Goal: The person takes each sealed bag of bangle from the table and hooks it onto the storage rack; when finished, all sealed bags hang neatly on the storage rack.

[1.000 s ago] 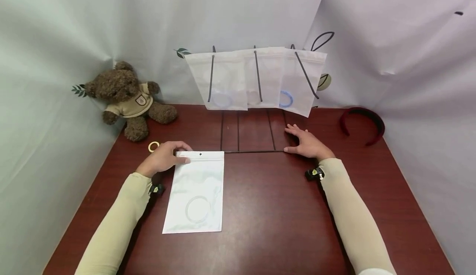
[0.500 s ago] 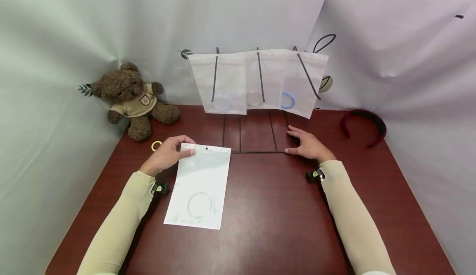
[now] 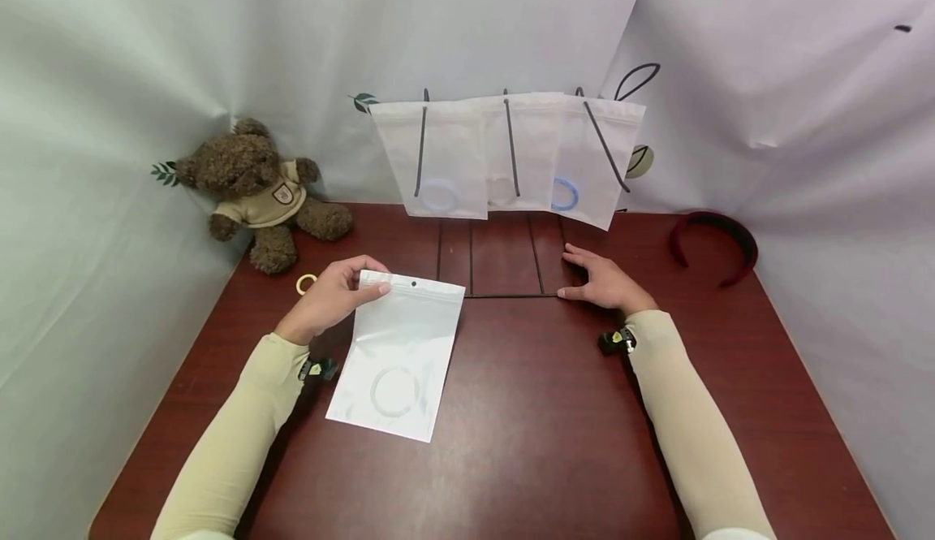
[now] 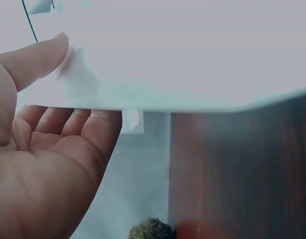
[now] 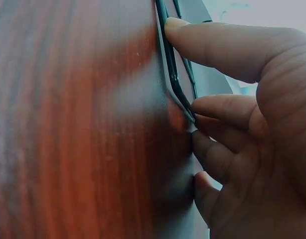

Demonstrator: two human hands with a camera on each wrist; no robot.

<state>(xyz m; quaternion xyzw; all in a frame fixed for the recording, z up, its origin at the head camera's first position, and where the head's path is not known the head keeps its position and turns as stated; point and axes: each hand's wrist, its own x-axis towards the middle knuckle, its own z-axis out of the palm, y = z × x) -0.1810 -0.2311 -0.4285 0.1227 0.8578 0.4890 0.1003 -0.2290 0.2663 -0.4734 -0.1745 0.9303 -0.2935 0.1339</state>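
My left hand (image 3: pixel 329 300) pinches the top left corner of a white zip bag (image 3: pixel 387 345), thumb over its face and fingers behind it. Through the bag's front a pale ring (image 3: pixel 395 392) shows near the bottom. In the left wrist view the bag (image 4: pixel 193 55) hides the fingertips' far side. My right hand (image 3: pixel 612 282) rests at the front right corner of a black wire rack (image 3: pixel 511 295). The right wrist view shows the thumb against the rack's bar (image 5: pixel 169 59), with the forefinger touching near the bend. Three white bags (image 3: pixel 445 150) hang from the rack's hooks.
A brown teddy bear (image 3: pixel 256 191) leans at the back left. Near my left wrist lies a small yellow ring (image 3: pixel 305 283). A dark red headband (image 3: pixel 730 235) sits at the right. White cloth walls (image 3: pixel 803 118) border the table (image 3: pixel 526 426).
The bag in my left hand has been lifted and has moved forward and slightly right, its top edge tilting. My right hand has stayed at the rack's corner.
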